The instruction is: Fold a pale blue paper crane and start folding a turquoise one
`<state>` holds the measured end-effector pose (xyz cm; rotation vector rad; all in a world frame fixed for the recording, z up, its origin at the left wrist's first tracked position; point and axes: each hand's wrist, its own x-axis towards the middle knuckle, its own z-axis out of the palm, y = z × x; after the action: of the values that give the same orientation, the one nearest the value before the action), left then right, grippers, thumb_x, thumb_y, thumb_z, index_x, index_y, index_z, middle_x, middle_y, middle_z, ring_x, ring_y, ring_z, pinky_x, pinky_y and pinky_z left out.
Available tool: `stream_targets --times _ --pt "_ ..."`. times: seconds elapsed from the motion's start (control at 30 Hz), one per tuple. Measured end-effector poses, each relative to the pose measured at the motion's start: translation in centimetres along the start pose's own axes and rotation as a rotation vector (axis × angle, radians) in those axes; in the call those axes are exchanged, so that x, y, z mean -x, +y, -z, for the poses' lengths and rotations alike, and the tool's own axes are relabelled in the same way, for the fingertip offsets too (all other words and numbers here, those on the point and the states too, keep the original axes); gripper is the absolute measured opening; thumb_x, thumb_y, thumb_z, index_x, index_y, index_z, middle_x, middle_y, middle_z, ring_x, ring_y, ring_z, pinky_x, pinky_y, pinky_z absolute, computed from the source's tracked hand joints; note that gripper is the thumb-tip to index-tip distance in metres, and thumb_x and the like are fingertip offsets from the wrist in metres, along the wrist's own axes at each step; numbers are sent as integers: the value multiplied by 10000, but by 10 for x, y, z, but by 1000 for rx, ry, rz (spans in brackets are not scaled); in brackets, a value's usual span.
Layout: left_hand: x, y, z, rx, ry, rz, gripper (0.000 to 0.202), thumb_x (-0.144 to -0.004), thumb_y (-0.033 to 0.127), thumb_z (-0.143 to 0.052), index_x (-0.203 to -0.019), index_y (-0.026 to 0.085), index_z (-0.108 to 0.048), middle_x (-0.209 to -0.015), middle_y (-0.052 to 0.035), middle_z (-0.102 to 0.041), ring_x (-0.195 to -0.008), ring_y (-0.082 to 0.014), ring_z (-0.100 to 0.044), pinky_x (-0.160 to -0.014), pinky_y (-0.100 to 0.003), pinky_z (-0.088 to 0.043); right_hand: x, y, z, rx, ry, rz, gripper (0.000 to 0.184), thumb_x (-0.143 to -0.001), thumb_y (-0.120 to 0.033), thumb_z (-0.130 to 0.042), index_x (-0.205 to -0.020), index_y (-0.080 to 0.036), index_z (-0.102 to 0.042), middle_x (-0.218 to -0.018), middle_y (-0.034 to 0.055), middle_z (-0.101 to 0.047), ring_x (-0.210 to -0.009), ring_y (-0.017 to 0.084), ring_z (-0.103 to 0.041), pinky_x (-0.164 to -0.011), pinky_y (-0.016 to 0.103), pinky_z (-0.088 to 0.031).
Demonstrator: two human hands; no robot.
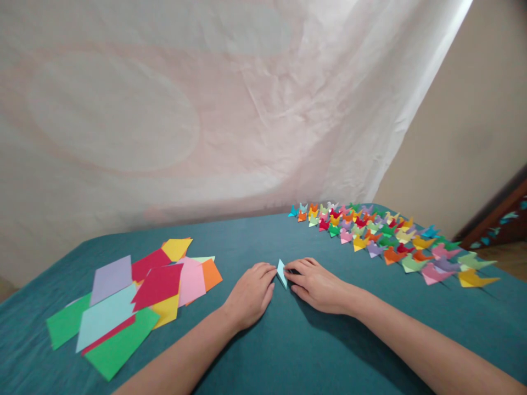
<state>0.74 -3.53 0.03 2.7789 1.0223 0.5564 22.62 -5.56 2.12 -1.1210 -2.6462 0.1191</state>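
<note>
Teal tablecloth (288, 351) is spread beneath the light-blue folded paper (281, 272), apparently stood on edge, long axis pointed away from the person. It is pinched from either side by the left hand (251, 293) and right hand (317, 285), both equally near.

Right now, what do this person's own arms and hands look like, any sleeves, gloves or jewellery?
The left hand and right hand wear no gloves, and no rings show. The left forearm and right forearm carry no sleeve, watch or bracelet up to the picture's edge.
</note>
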Motion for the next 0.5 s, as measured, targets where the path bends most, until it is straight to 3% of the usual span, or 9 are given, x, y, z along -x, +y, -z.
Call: stream_targets --times 0.5 --pt "0 1 1 12 -9 13 333 -894 179 -415 -1221 160 -477 -1212 -84 -531 -1139 -216 -461 -1003 -391 -383 2 5 -3 -16 27 38 381 -882 -183 -415 -1252 -164 -502 -1190 119 -581 -1104 216 -505 -1018 437 -281"
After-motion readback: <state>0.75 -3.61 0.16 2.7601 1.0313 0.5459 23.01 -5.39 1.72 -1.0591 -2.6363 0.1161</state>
